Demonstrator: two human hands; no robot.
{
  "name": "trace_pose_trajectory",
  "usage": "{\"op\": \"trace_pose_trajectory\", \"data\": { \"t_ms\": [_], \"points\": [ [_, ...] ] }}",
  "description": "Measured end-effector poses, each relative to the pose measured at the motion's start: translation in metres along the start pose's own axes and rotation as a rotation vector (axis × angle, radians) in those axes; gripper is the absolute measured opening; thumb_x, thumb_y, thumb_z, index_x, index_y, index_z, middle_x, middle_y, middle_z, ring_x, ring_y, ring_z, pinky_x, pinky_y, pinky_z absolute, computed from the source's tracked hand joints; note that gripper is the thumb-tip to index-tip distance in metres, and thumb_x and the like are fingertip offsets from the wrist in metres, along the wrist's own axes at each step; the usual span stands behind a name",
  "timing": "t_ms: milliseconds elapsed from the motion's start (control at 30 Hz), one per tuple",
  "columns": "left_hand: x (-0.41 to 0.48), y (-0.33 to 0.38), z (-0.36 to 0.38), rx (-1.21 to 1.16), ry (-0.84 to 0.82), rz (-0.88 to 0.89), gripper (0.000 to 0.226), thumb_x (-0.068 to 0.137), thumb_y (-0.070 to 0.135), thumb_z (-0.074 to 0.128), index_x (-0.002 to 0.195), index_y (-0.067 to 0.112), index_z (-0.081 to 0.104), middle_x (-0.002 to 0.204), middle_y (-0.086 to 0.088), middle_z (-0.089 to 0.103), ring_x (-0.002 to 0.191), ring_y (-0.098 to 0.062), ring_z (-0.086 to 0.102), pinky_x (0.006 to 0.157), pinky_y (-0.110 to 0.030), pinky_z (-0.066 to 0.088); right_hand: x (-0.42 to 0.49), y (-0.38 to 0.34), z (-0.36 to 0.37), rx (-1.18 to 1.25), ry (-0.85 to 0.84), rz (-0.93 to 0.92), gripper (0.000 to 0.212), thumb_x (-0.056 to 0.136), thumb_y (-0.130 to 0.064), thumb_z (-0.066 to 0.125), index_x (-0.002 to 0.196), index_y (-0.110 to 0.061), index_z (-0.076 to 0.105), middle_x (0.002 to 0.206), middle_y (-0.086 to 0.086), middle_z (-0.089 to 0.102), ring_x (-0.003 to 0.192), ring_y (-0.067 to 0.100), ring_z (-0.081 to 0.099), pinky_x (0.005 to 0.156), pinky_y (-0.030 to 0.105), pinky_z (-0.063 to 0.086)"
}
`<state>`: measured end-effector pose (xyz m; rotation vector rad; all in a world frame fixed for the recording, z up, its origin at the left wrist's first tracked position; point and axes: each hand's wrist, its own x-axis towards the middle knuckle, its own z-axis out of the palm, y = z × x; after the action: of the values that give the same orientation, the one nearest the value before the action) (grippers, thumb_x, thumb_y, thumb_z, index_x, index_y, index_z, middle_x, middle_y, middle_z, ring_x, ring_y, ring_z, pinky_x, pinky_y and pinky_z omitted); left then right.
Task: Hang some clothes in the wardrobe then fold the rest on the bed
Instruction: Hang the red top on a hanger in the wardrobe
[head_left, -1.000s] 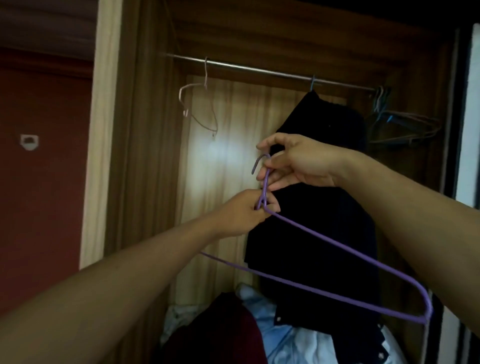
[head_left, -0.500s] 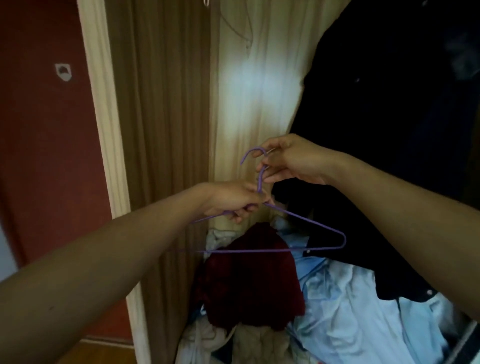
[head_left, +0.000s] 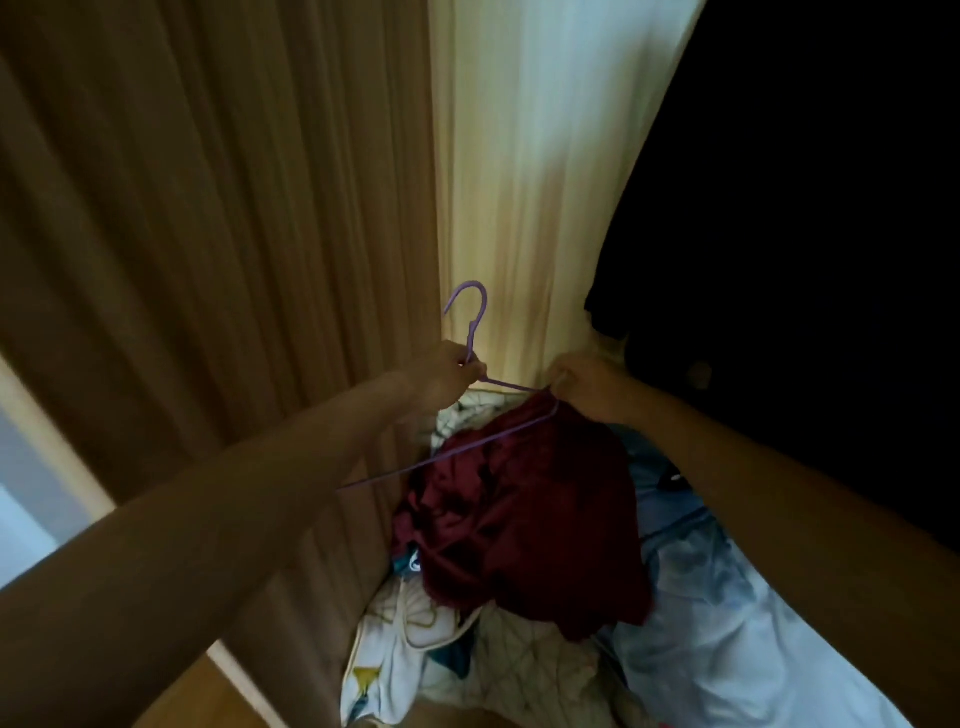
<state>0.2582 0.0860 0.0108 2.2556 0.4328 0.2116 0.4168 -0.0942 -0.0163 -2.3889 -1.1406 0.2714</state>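
Note:
A thin purple wire hanger (head_left: 470, 317) stands hook up inside the wardrobe. My left hand (head_left: 449, 376) pinches its neck just below the hook. Its right arm runs to a bend beside my right hand (head_left: 589, 387), then its lower bar slants back down to the left. My right hand's fingers are curled on the top edge of a maroon garment (head_left: 519, 519), right at that bend. The garment drapes down over the pile of clothes below it.
A dark garment (head_left: 779, 234) hangs at the right, close to my right hand. On the wardrobe floor lie light blue clothes (head_left: 727, 623) and white patterned fabric (head_left: 395, 670). The brown side panel (head_left: 208, 208) stands left, the pale back panel (head_left: 519, 156) behind the hanger.
The view has tipped down from the rail to the wardrobe floor. My right hand left the hanger's hook and came down onto the maroon garment. My left hand kept its hold on the hanger's neck.

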Motion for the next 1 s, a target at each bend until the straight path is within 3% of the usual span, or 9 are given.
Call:
{"op": "trace_pose_trajectory", "data": {
  "t_ms": [67, 167, 300, 500, 600, 700, 800, 900, 1000],
  "points": [
    [0.013, -0.018, 0.014, 0.004, 0.062, -0.046, 0.027, 0.103, 0.020, 0.054, 0.078, 0.013, 0.062, 0.064, -0.002, 0.052, 0.059, -0.018, 0.047, 0.060, -0.031, 0.039, 0.014, 0.037, 0.026, -0.068, -0.053, 0.044, 0.018, 0.101, -0.018, 0.056, 0.108, -0.005, 0.067, 0.109, 0.003, 0.063, 0.106, 0.025, 0.061, 0.081, 0.026, 0.042],
    [0.025, -0.040, 0.029, 0.031, 0.124, -0.101, 0.026, 0.103, 0.021, 0.054, 0.082, 0.009, 0.064, 0.078, -0.009, 0.062, 0.072, -0.021, 0.057, 0.073, -0.035, 0.047, 0.038, 0.075, 0.063, -0.342, -0.009, 0.088, 0.042, 0.099, -0.025, 0.060, 0.138, -0.013, 0.051, 0.143, 0.016, 0.044, 0.127, 0.034, 0.045, 0.103, 0.035, 0.041],
    [0.032, -0.056, 0.033, 0.094, 0.145, -0.156, 0.033, 0.104, 0.019, 0.050, 0.072, 0.009, 0.051, 0.061, -0.005, 0.043, 0.053, -0.012, 0.040, 0.051, -0.024, 0.030, 0.070, 0.091, 0.073, -0.483, 0.107, 0.185, 0.072, 0.096, -0.032, 0.063, 0.158, -0.030, 0.025, 0.162, 0.019, 0.013, 0.146, 0.042, 0.018, 0.114, 0.054, 0.030],
    [0.037, -0.064, 0.036, 0.057, 0.168, -0.203, 0.029, 0.104, 0.021, 0.050, 0.078, 0.008, 0.054, 0.058, 0.002, 0.038, 0.049, -0.009, 0.034, 0.050, -0.025, 0.027, 0.109, 0.111, 0.067, -0.244, -0.004, 0.246, 0.042, 0.100, -0.025, 0.053, 0.140, -0.014, 0.054, 0.139, 0.021, 0.056, 0.126, 0.042, 0.052, 0.108, 0.049, 0.044],
    [0.038, -0.060, 0.036, 0.052, 0.178, -0.200, 0.030, 0.104, 0.021, 0.050, 0.078, 0.009, 0.055, 0.058, 0.002, 0.039, 0.049, -0.008, 0.034, 0.045, -0.019, 0.028, 0.115, 0.115, 0.065, -0.286, -0.003, 0.262, 0.030, 0.095, -0.027, 0.048, 0.118, -0.013, 0.063, 0.130, 0.021, 0.056, 0.121, 0.043, 0.050, 0.107, 0.050, 0.043],
    [0.037, -0.057, 0.034, 0.050, 0.188, -0.192, 0.037, 0.104, 0.024, 0.051, 0.069, 0.012, 0.051, 0.056, 0.005, 0.039, 0.048, -0.007, 0.035, 0.046, -0.019, 0.027, 0.116, 0.111, 0.060, -0.105, -0.004, 0.345, 0.046, 0.094, -0.043, 0.042, 0.123, -0.012, 0.060, 0.134, 0.023, 0.051, 0.128, 0.044, 0.047, 0.108, 0.048, 0.040],
    [0.035, -0.055, 0.033, 0.042, 0.187, -0.192, 0.042, 0.104, 0.024, 0.051, 0.063, 0.018, 0.048, 0.053, 0.008, 0.039, 0.045, -0.004, 0.038, 0.045, -0.017, 0.028, 0.122, 0.110, 0.061, 0.060, 0.023, 0.405, 0.069, 0.099, -0.053, 0.050, 0.149, -0.006, 0.040, 0.149, 0.024, 0.046, 0.133, 0.043, 0.047, 0.109, 0.049, 0.042],
    [0.031, -0.056, 0.037, 0.041, 0.166, -0.202, 0.040, 0.105, 0.022, 0.051, 0.065, 0.020, 0.050, 0.051, 0.011, 0.040, 0.044, -0.003, 0.039, 0.045, -0.017, 0.027, 0.127, 0.108, 0.065, 0.149, -0.070, 0.421, 0.064, 0.092, -0.031, 0.071, 0.144, -0.003, 0.048, 0.141, 0.020, 0.056, 0.124, 0.037, 0.057, 0.103, 0.041, 0.048],
    [0.026, -0.058, 0.045, 0.013, 0.162, -0.210, 0.039, 0.104, 0.021, 0.052, 0.065, 0.020, 0.052, 0.053, 0.010, 0.042, 0.043, -0.001, 0.039, 0.048, -0.019, 0.028, 0.124, 0.103, 0.066, 0.212, -0.238, 0.495, 0.050, 0.081, -0.007, 0.072, 0.128, 0.005, 0.060, 0.126, 0.023, 0.063, 0.109, 0.038, 0.064, 0.098, 0.043, 0.053]
  ]
}}
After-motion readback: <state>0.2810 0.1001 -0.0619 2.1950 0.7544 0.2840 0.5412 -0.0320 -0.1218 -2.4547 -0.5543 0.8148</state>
